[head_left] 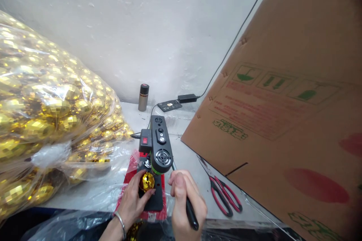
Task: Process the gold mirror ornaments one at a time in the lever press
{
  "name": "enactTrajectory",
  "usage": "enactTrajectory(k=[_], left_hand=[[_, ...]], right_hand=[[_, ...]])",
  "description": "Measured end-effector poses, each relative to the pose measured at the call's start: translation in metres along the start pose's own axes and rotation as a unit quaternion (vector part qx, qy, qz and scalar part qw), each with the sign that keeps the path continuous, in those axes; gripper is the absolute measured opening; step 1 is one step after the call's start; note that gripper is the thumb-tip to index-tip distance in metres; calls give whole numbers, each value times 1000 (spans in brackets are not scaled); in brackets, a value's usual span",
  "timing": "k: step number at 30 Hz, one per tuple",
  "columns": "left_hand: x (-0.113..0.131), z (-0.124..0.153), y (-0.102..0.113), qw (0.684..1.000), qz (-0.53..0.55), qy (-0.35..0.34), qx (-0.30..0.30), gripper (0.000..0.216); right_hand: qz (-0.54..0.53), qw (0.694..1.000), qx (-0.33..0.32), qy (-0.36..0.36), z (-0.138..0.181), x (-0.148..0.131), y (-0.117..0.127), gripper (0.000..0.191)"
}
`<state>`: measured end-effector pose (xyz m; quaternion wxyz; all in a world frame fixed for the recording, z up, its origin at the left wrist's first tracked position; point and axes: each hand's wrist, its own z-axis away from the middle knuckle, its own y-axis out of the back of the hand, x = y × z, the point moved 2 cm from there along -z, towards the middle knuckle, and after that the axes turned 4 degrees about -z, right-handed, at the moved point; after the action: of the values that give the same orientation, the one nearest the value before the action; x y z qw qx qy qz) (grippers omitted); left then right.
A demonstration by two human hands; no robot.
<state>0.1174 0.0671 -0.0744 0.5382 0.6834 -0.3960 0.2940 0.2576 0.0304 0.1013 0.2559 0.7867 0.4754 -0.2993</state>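
A small black bench drill (158, 146) with a red switch stands on a black base over a red mat (129, 175). My left hand (132, 199) pinches a gold faceted ball (147, 182) on the base, right under the drill head. My right hand (185, 197) is closed around the drill's black lever handle (191, 212), to the right of the machine. A silver bangle sits on my left wrist.
A big clear plastic bag of several gold faceted balls (42, 120) fills the left. A large cardboard box (283, 120) leans at the right. Red-handled scissors (223, 194) lie by it. A small dark bottle (143, 98), a power strip (169, 106) and an adapter sit by the wall.
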Motion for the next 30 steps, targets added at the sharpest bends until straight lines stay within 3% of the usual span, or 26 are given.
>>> enactTrajectory(k=[7,13,21,30], left_hand=[[13,-7,-7,997,-66,-30,-39,46],[14,-10,-10,993,-86,-21,-77,43],[15,-9,-11,992,-94,-9,-83,39],[16,-10,-10,992,-97,-10,-79,37]], right_hand=[[-11,1000,10,7,-1,-3,-1,29],[-20,994,88,-60,18,-2,-12,34],[15,992,111,64,44,38,-15,39],[18,988,130,76,44,41,-18,42]])
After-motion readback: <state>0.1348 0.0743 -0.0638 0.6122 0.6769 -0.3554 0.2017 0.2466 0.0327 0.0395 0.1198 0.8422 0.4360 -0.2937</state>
